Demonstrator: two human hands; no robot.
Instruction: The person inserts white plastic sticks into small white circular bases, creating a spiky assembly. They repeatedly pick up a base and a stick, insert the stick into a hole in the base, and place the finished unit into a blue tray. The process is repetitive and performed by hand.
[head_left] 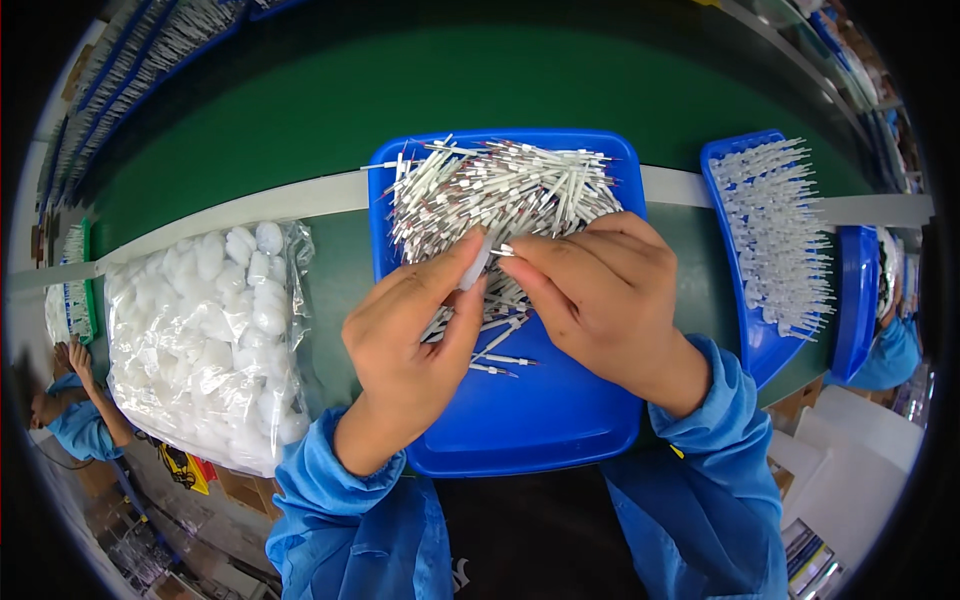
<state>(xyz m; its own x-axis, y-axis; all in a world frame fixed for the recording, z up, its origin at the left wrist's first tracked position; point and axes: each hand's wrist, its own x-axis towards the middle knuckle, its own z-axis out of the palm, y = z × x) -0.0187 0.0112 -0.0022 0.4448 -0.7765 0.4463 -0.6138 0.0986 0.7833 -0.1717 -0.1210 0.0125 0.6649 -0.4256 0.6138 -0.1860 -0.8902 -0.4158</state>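
Above a blue tray (530, 420), my two hands meet close together. Between the thumb and forefinger of my left hand (405, 325) is a translucent white plastic piece (478, 262). My right hand (620, 295) pinches a thin white stick-like part (503, 250), its tip against or very near the plastic piece; whether it goes inside I cannot tell. A heap of slim white sticks (500, 190) with reddish-brown ends fills the far half of the tray, partly hidden by my hands. Some loose sticks (492, 366) lie just below my fingers on the tray's bottom.
Left of the tray stands a clear plastic bag (200, 340) full of white rounded pieces. To the right, a blue tray (765, 365) holds rows of white parts (770, 230). The table (400, 80) is green with a pale strip. Co-workers' arms (95, 400) show at both sides.
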